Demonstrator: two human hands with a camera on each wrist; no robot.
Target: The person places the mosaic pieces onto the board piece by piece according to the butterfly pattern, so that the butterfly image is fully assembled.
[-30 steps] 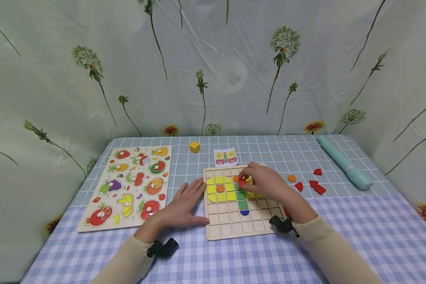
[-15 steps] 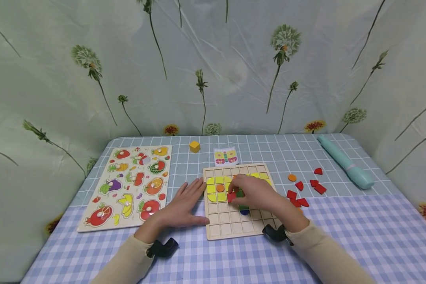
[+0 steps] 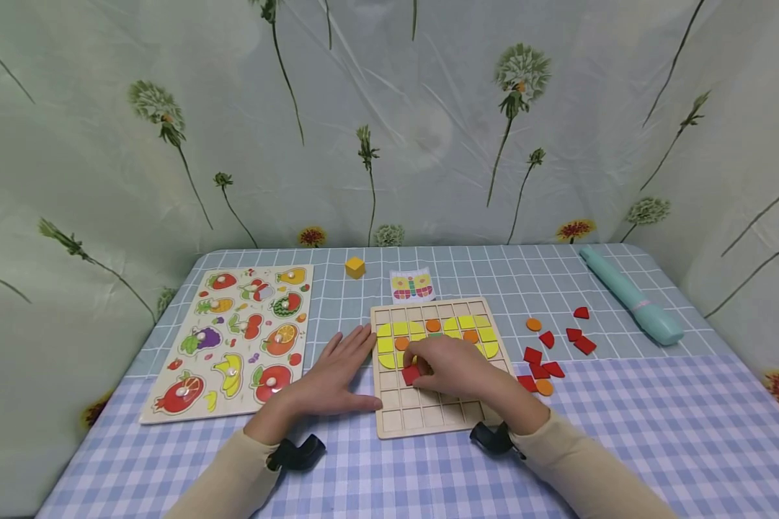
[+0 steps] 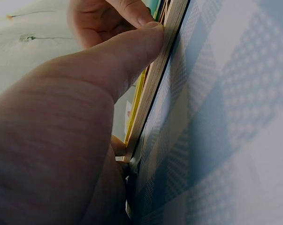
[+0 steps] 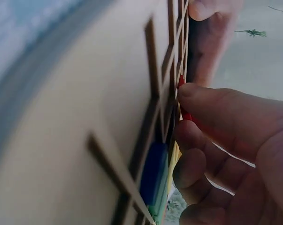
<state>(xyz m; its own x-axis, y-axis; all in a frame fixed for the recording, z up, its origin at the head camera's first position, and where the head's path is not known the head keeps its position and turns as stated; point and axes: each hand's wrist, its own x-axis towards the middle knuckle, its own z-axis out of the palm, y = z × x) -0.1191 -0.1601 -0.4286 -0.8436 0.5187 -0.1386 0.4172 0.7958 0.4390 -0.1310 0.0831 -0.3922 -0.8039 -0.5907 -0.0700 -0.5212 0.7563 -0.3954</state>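
The red tile is out over the grid board, just below the left-hand group of yellow pieces; I can't tell from here whether it touches the slot. The person's right hand has it in a pinching grip, thumb and fingertip pressed to the tile. The left hand lies with fingers spread, thumb and fingertips at the board's left edge. In the board's compartments sit yellow pieces on both sides, orange discs among them, and a green piece between, partly behind the right hand; the right wrist view also shows a blue piece set in a compartment. The nearer compartments are bare wood. Left of it lies a fruit puzzle, its recesses filled with knobbed grapes, bananas, watermelon and more. Loose red pieces and two loose orange discs lie to the board's right. Behind the board is a butterfly card, with a yellow block nearby and a teal tube far right. The counter wears checked cloth in front, blue-grey gridded cloth behind, and a dandelion-print curtain hangs all round the back
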